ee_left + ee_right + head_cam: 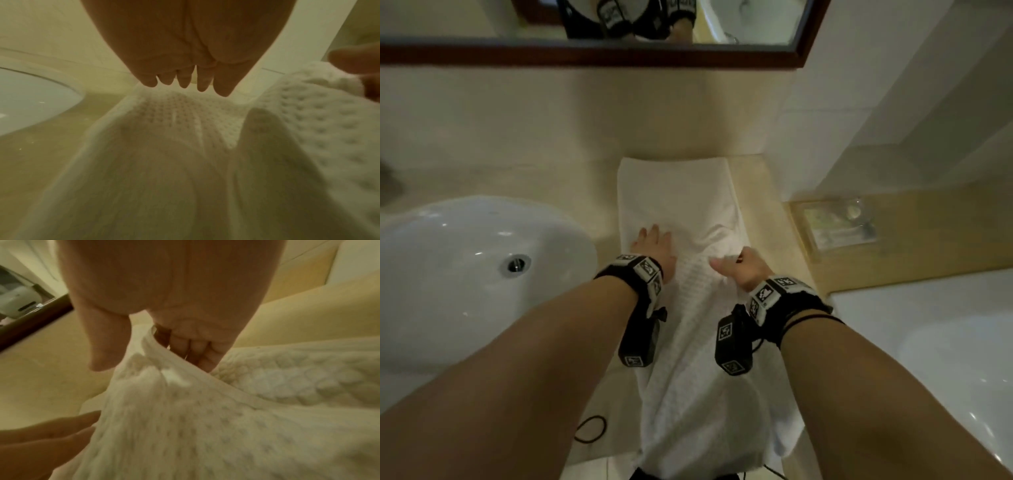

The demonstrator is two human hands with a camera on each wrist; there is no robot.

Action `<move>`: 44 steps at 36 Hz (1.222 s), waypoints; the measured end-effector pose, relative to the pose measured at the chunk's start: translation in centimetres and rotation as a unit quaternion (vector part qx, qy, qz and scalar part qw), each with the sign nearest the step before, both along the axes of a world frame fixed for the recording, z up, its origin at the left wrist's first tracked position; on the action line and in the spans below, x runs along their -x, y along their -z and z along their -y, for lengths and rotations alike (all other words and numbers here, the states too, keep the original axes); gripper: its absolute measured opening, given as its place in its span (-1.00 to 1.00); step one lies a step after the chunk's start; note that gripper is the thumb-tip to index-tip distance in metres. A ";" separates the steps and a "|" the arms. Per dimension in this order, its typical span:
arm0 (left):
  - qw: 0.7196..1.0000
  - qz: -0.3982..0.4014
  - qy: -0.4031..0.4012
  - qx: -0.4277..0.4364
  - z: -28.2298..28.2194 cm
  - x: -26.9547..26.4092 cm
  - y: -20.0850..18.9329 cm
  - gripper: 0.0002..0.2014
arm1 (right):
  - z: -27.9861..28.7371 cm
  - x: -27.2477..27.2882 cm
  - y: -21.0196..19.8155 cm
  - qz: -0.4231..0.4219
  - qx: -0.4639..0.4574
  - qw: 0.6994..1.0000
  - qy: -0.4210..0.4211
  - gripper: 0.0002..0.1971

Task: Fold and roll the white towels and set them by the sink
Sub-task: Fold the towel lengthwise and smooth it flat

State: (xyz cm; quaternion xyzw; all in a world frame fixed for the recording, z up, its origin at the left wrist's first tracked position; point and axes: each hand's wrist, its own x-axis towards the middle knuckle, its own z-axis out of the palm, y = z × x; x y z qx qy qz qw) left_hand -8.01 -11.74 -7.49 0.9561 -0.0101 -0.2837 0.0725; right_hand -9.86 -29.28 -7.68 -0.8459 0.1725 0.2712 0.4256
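A long white waffle-weave towel (681,205) lies lengthwise on the beige counter (767,212) right of the sink (465,260), its near end hanging over the front edge. My left hand (654,243) lies flat on the towel's left side, fingers straight (185,81). My right hand (739,267) has its fingers curled round a raised fold of the towel (168,363), thumb out to the left. The fold bunches up between the two hands.
A mirror with a dark wooden frame (619,54) hangs above the counter. A clear tray (835,226) sits on a wooden ledge at right, with a white bathtub (928,342) below it. A black hair tie (590,430) lies near the counter's front edge.
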 end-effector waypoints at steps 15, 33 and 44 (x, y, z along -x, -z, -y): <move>0.996 -0.073 0.021 -0.037 0.4 6.6 2.9 -0.13 | 5.1 6.6 0.4 -0.097 0.173 0.977 -0.081 -0.46; 0.995 0.037 0.082 -0.033 2.8 3.2 1.5 -0.21 | 2.3 -0.2 0.1 0.012 0.141 0.990 -0.025 -0.54; 0.993 -0.039 0.096 -0.051 1.7 3.0 3.1 0.06 | 2.4 -1.8 1.8 0.021 0.189 0.982 -0.008 -0.64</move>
